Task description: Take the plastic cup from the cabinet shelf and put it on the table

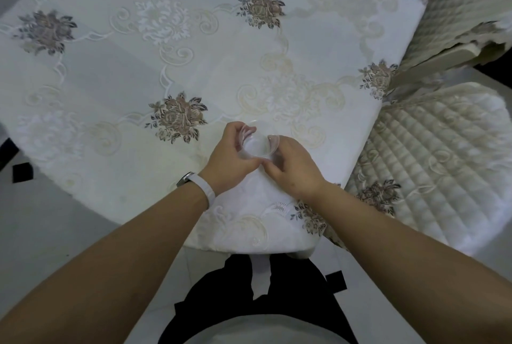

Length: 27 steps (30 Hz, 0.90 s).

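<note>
Cup, plastic, clear (259,147): one, upright, mouth up, over the near part of the table (110,72), between two hands; contact with the cloth cannot be told. Left hand (230,154): fingers curled around the cup's left wall, grasping it. Right hand (291,165): fingertips pinching the right rim. Wristband, white (206,191): one, left wrist. Quilted chairs (432,158): two, right of the table.
</note>
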Motion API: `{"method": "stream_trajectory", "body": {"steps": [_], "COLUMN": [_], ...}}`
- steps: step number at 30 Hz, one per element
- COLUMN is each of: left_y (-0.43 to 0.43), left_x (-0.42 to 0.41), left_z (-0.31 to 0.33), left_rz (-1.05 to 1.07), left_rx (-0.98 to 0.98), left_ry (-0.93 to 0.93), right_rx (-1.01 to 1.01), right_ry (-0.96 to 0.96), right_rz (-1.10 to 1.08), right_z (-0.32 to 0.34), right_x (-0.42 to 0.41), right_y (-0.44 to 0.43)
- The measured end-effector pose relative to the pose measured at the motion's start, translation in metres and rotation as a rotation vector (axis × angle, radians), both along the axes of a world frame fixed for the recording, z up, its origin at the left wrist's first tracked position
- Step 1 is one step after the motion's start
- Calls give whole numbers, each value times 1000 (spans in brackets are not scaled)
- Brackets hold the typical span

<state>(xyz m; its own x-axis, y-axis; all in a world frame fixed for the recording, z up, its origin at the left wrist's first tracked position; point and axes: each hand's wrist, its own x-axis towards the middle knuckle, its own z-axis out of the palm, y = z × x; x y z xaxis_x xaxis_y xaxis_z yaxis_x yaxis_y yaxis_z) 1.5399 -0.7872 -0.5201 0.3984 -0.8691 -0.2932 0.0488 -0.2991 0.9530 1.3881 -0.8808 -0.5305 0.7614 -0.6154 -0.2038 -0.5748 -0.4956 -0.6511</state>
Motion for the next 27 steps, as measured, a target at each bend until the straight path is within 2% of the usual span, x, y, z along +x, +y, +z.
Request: {"method": "stream_trajectory", "body": {"steps": [15,21,27], "left_y": [2,5,21], "left_x": [-2,-1,11], "left_z": [-5,-1,9], "left_rz": [-22,-37,-59], "left_rx": [16,22,93], "left_ry": [-58,-26,-131], "right_rx": [-61,-69,-75], "right_ry": [20,8,13], "right_rz": [-11,17,39], "right_z": [-5,-2,15], "right_x": [0,-1,-10], "right_y": [0,-2,-7]}}
